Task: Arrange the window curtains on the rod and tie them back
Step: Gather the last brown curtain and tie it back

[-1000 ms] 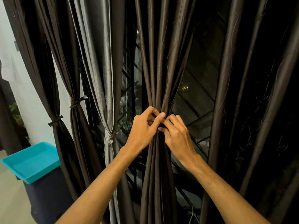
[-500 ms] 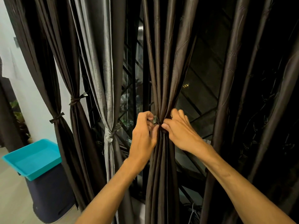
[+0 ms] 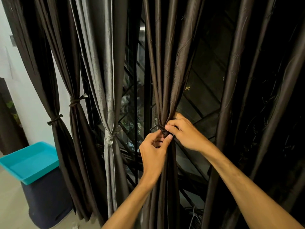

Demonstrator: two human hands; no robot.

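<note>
Curtain tops run out of the top of the frame, so the rod can't be seen. Hems are cut off at the bottom too.

Brown curtain [image 3: 165, 71] hangs at centre view, gathered into one bundle at mid-height, with a dark tie band [image 3: 162, 128] wrapped round it there. The band's ends are under the fingers and it's dark on dark, so I can't tell if there's a knot. Far-right curtain [image 3: 231, 80] fades into black and its folds are barely readable.

Room: the bundle hangs just in front of the window grille [image 3: 132, 113], with a gap on either side. Grey curtain [image 3: 105, 71] is next on the left, cinched by its own pale tie [image 3: 109, 138] and apart from the brown bundle. Further left are the inner dark curtain [image 3: 63, 63] and outer dark curtain [image 3: 39, 76], each tied. Teal tray [image 3: 31, 162] sits on a dark bin [image 3: 47, 195] at lower left, on the floor [image 3: 9, 204], well apart from the hands.

Hands: both forearms come up from the bottom edge and converge on the band.
- **Left hand** [image 3: 153, 149]: just below-left of the band, back to the camera, fingers curled, thumb tip pressed on the band, pinching it.
- **Right hand** [image 3: 186, 134]: comes in from the right, knuckles up, index and middle fingers hooked over the band. Thumb is mostly behind the bundle, only the tip shows above.

Both hands are grasping the band and nearly touching each other.
</note>
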